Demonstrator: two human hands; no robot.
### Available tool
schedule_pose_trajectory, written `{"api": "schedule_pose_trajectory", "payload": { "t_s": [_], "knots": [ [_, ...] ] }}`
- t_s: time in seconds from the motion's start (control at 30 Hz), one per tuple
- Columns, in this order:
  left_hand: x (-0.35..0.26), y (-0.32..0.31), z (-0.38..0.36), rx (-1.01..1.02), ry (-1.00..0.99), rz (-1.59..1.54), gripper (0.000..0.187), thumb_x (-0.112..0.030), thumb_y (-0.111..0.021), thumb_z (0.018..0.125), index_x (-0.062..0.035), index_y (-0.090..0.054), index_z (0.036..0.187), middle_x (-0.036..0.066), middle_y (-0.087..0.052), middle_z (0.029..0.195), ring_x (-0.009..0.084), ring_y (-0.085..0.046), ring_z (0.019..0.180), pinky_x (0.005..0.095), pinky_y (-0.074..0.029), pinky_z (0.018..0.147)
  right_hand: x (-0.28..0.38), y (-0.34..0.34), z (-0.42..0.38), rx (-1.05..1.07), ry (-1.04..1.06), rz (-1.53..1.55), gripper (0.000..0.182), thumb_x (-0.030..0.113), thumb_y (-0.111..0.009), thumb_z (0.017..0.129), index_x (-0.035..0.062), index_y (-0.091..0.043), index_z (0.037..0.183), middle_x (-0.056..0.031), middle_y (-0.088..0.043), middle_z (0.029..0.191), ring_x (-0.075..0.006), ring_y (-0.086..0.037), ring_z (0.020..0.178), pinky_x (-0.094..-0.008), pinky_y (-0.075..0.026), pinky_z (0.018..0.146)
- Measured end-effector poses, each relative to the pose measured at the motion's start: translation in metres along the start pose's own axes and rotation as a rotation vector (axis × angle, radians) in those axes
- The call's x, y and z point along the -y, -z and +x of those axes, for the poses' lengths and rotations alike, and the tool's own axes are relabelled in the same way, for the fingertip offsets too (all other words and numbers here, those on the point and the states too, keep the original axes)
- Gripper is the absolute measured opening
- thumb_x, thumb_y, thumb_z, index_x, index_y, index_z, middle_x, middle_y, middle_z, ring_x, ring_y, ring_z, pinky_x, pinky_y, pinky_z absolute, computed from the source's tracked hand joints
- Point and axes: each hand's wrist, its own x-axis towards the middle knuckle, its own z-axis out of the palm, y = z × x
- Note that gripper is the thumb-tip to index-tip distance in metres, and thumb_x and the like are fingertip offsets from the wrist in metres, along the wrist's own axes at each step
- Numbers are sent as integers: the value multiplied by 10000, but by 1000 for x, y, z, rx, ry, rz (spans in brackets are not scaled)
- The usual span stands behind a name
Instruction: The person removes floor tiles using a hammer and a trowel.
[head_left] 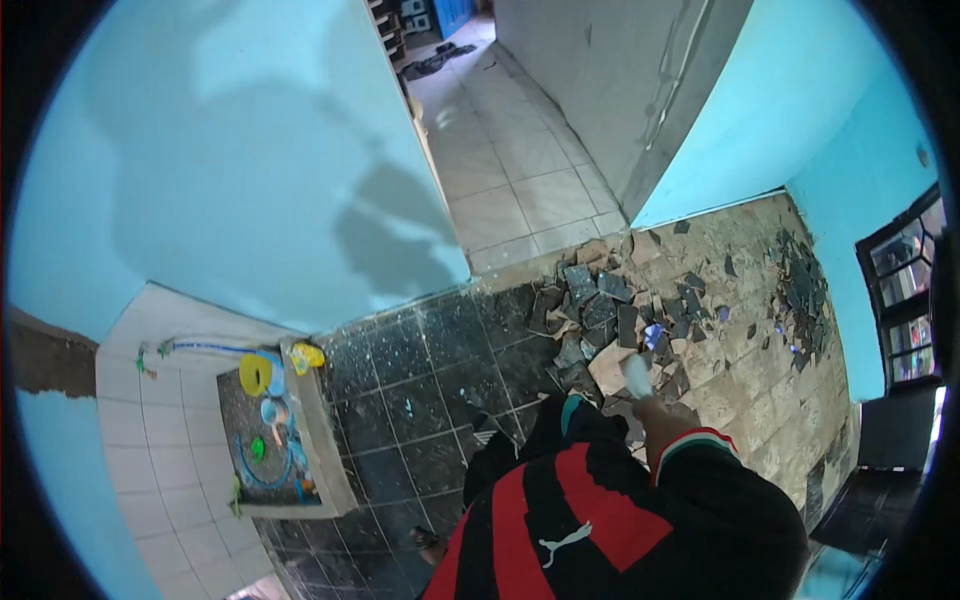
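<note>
right hand (637,377) in a pale glove, reaching toward broken tile pieces (590,305) on the floor (420,390). grip not discernible. left hand out of view.

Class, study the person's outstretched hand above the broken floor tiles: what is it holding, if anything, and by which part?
The right hand looks whitish, perhaps gloved, and reaches toward the heap of broken dark tiles. It is too small and blurred to tell whether it holds anything. The left hand is out of view.

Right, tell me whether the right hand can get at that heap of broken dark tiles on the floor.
Probably yes. The right hand, which seems gloved, already hangs at the near edge of the broken tile pile, and nothing stands between them. Whether it grips anything cannot be told. The left hand is out of view.
</note>
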Motion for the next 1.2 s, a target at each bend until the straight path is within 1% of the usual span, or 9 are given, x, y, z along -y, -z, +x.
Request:
{"api": "schedule_pose_trajectory", "payload": {
  "t_s": [0.07,0.27,0.4,0.5,0.73,0.97,1.03,1.13,1.2],
  "knots": [
    [-9,21,76,-43,-85,-37,290,-225,-731,865,-2,-638,1025,136,-734,972,278,-712,874,455,-536,691,-54,-21,27,221,9,-364,529,314,-609,950,51,-588,1408,-190,-656,1363,-329,-648,1257,-458,-529,1026],
    [-64,32,306,104,-356,-135,313,-193,-769,794,-10,-645,1016,117,-743,956,284,-715,878,446,-549,731,-43,-30,-92,325,-534,581,410,316,-575,1002,41,-630,1300,-121,-733,1070,-275,-731,845,-447,-582,714],
    [-179,14,369,233,-563,32,225,-161,-744,762,-55,-669,946,109,-732,861,319,-711,835,441,-546,727,-12,-69,-121,490,381,-580,367,342,-764,921,134,-712,1218,-40,-768,1096,-253,-746,1002,-451,-607,795],
    [-261,-12,390,246,-1032,116,144,-169,-684,793,-98,-683,919,120,-721,836,332,-714,829,418,-547,715,12,-101,-113,509,235,-457,415,333,-829,821,198,-727,1200,-34,-765,1115,-243,-741,1035,-452,-599,820],
    [-410,-100,406,487,-859,48,298,-118,-660,819,-80,-729,1107,140,-756,932,320,-734,879,401,-564,767,73,-90,-43,336,10,16,214,218,-611,985,115,-764,1094,-56,-790,1020,-250,-766,944,-440,-607,739],
    [-570,-129,394,747,-1102,-300,137,-55,-706,812,-50,-702,948,127,-725,901,251,-713,802,376,-566,742,194,55,-60,-45,-433,772,563,359,-801,838,-27,-656,1221,-257,-720,1144,-392,-715,1057,-487,-578,877],
    [-637,-91,355,1189,-409,-555,64,6,-694,831,-32,-664,872,107,-713,916,193,-695,832,324,-549,753,221,72,-58,-125,-380,754,581,364,-802,828,-25,-652,1232,-279,-700,1186,-421,-683,1122,-494,-558,934],
    [-667,-130,395,913,-1377,-127,49,4,-691,853,-32,-659,852,80,-705,918,146,-674,825,291,-537,746,256,57,-79,-158,-372,784,608,373,-791,821,-23,-639,1257,-308,-675,1224,-451,-645,1176,-499,-527,988],
    [-687,-147,399,1059,-1272,-171,67,-19,-721,854,-42,-659,847,57,-698,871,147,-670,779,281,-529,732,278,46,-91,-207,-352,796,634,363,-771,821,-24,-613,1298,-324,-665,1227,-461,-638,1180,-506,-515,1002]
  ]
}}
